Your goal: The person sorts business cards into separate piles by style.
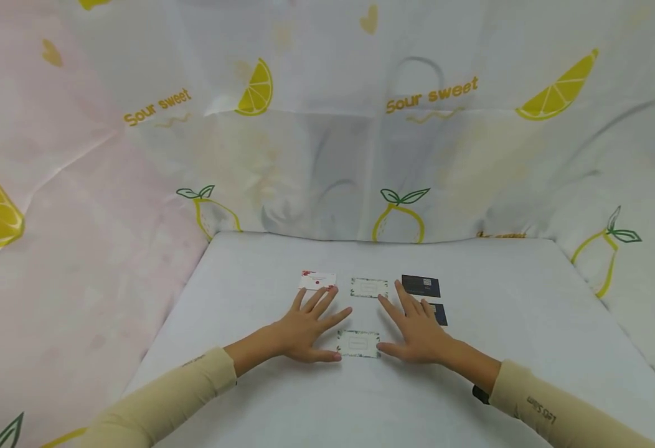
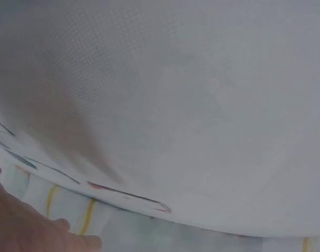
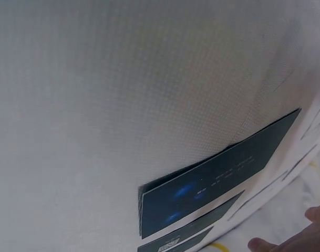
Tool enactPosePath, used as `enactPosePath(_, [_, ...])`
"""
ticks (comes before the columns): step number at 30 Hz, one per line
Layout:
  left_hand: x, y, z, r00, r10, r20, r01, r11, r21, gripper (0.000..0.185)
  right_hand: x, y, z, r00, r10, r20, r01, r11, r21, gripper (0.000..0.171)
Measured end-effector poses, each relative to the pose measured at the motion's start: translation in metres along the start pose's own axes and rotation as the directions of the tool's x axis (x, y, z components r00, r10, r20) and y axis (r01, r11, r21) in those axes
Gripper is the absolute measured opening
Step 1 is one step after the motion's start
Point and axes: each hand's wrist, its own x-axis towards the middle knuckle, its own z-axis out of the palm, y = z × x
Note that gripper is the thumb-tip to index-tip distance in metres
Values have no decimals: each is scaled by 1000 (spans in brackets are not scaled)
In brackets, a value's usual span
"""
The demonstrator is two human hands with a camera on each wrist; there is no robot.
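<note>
Both hands lie flat on the white table [image 1: 507,311], fingers spread. My left hand [image 1: 307,326] rests with its fingertips near a white card with red marks [image 1: 317,280], and its thumb touches the left edge of a green-bordered card [image 1: 358,344]. My right hand [image 1: 414,326] lies at that card's right edge and partly covers a dark blue card [image 1: 440,313], seen close in the right wrist view [image 3: 217,181]. Beyond the fingers lie a second green-bordered card [image 1: 369,287] and another dark card [image 1: 420,285]. Neither hand holds anything.
A lemon-print cloth [image 1: 395,143] hangs as a backdrop behind and to both sides of the table. The left wrist view shows mostly the white table surface [image 2: 175,105] with card edges [image 2: 128,197] far off.
</note>
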Motion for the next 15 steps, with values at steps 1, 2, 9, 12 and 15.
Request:
enactPosePath(1, [0,0,0,1000,1,-5,-1,1000,0,91,0,-1,0,1000,-2,3,2,1000,2,90])
enactPosePath(2, [-1,0,-1,1000,3,-7,-3,1000,0,91,1,-2,0,1000,-3,10,3,1000,5,90])
enactPosePath(9, [-2,0,-6,1000,2,-22,-2,1000,-6,91,2,-6,0,999,-28,17,29,1000,-12,90])
enactPosePath(12, [0,4,-6,1000,-7,4,7,993,-122,96,2,-7,1,999,-31,25,30,999,15,90])
enactPosePath(15, [2,9,-5,1000,-11,26,17,966,-259,104,2,-9,2,998,-33,54,30,997,70,89])
